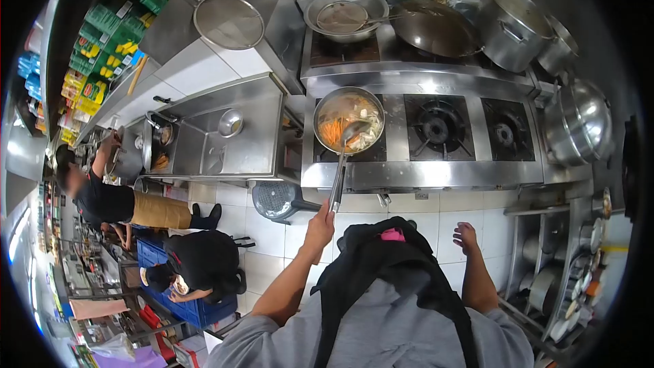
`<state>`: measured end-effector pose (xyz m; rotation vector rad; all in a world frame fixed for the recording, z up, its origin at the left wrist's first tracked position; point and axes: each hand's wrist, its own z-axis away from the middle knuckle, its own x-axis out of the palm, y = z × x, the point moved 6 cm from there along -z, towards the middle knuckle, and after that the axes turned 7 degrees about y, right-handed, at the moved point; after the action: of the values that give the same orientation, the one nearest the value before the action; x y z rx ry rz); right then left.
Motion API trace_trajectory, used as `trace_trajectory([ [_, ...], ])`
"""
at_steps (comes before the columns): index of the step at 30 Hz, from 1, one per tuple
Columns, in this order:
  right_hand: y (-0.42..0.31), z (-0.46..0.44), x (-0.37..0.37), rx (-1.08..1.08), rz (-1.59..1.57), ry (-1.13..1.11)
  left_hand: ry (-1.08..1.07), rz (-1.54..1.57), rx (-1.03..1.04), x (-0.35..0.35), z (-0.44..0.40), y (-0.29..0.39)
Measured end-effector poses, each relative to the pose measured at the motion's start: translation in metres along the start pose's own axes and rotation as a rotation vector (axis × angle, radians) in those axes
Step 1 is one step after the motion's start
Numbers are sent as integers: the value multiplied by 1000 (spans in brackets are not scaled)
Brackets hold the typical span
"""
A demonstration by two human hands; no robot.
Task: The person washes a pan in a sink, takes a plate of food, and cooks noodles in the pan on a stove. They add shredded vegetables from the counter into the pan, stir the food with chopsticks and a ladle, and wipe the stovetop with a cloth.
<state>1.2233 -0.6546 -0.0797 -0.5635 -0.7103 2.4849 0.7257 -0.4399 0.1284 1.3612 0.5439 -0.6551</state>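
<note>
My left hand (318, 233) is closed round the end of a long metal handle that runs to the ladle (354, 131). The ladle's bowl rests in a round steel pan (317, 138) on the front left burner. Orange strips like carrot (332, 131), pale chopped pieces (366, 105) and some liquid fill the pan. Whether a pan handle lies under the ladle's handle is hard to tell. My right hand (465, 237) hangs in the air to the right of my body, its fingers loosely apart and holding nothing.
Right of the pan are two more burners (436, 127). A wok (436, 31), a steel bowl (315, 17) and tall pots (511, 27) stand behind. Left are a sink (204, 143) and a grey stool (276, 201). Two people (102, 197) (201, 266) work farther left; a rack (538, 252) stands right.
</note>
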Motion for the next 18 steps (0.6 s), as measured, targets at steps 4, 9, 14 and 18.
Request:
trace_trajectory([
  [4,10,1,25,42,77,-93,-50,-20,65,-16,-20,-3],
  [9,73,8,34,126,146,-136,118,-102,78,-23,-37,1],
  [14,116,29,15,25,395,-201,-149,183,-358,-22,-24,12],
  [18,131,46,-5,313,158,-56,377,-139,376,1,-37,-33],
])
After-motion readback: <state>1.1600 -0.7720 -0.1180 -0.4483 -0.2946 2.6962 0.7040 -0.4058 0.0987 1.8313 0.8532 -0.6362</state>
